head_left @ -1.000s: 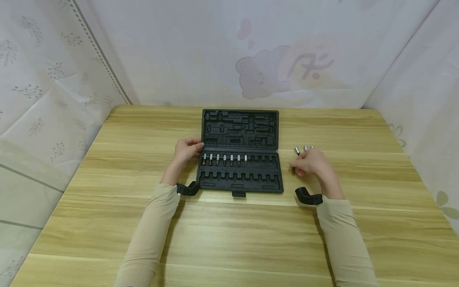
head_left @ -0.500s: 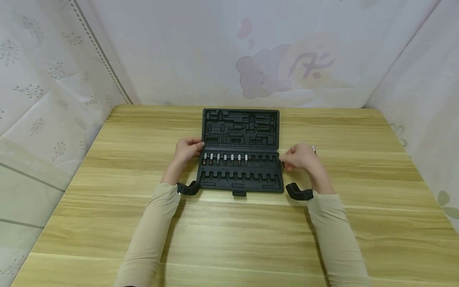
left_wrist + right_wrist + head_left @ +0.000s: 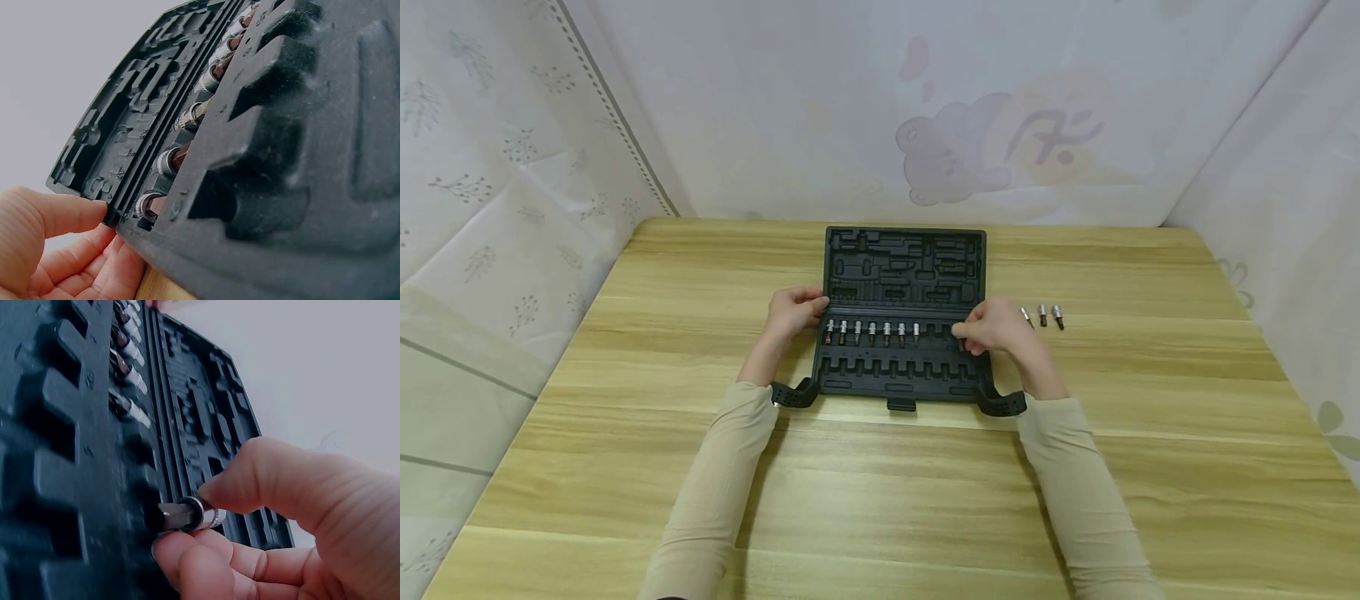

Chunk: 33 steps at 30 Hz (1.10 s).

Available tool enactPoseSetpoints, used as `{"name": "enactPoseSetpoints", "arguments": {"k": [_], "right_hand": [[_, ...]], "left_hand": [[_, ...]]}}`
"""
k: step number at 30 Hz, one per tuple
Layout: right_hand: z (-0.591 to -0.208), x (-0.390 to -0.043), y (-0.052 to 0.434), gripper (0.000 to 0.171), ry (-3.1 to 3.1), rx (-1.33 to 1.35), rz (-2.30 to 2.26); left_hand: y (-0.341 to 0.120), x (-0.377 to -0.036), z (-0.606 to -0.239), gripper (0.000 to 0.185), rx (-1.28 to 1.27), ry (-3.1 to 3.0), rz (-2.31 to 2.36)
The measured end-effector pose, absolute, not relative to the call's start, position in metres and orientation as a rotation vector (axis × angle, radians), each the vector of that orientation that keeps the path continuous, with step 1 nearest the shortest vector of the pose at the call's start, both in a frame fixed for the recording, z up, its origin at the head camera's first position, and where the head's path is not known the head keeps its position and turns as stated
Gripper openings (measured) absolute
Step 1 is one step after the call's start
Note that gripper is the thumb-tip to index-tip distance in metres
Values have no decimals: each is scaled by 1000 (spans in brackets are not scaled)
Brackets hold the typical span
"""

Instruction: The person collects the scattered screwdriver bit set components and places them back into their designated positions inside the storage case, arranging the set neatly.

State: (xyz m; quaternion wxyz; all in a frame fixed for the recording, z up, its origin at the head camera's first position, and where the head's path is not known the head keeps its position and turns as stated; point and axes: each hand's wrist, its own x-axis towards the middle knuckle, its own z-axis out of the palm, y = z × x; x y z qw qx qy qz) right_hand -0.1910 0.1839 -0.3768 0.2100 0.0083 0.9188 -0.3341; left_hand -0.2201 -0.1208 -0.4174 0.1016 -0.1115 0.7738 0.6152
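An open black plastic socket case (image 3: 895, 383) lies on the table, with a row of several bit sockets (image 3: 887, 335) in the left part of its upper slots. At the case's left edge by the hinge, my left hand (image 3: 792, 312) pinches the rim, thumb on top and fingers below in the left wrist view. My right hand (image 3: 996, 325) is over the right part of the case. Between thumb and fingers it pinches a bit socket (image 3: 209, 517), a silver socket with a dark bit pointing toward the slots. Bare slots surround it in the right wrist view.
Three more bit sockets (image 3: 1042, 315) lie on the wooden table (image 3: 880, 500), right of the case and behind my right hand. The raised lid (image 3: 904, 267) leans at the back with moulded recesses. Patterned curtains (image 3: 775, 108) stand beyond the table's far edge.
My right hand has picked up a bit socket from the table at the right and carried it left over the case. The left hand stays at the case's left edge.
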Motion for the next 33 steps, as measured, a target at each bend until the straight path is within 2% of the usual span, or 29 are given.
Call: {"name": "enactPoseSetpoints", "arguments": {"k": [33], "right_hand": [[-383,-201,138,30,2648,56,-794]], "left_hand": [[-121,-221,-418,31,-321,2285,1819]]}}
